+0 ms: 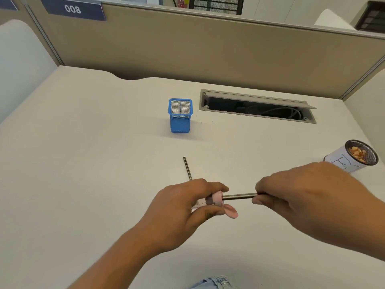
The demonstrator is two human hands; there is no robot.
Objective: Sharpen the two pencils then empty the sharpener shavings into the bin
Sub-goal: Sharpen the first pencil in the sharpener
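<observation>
A blue tag (72,9) reads "008". The left hand (183,205) grips a pink sharpener (214,200); right hand (300,192) fingers (258,200) pinch a pencil (238,196) lying left-right, tip inside. The second pencil (187,167) lies near-far on the counter (83,163); the bin (354,157) stands right.

A pale desk (83,153) carries a blue mesh pen holder (180,116), standing upright. Just right of the holder is an open cable hatch (258,107). Nearer than the holder lies a dark pencil (187,167). Far right of the holder stands a paper-wrapped mesh bin (354,157) with shavings inside.
</observation>
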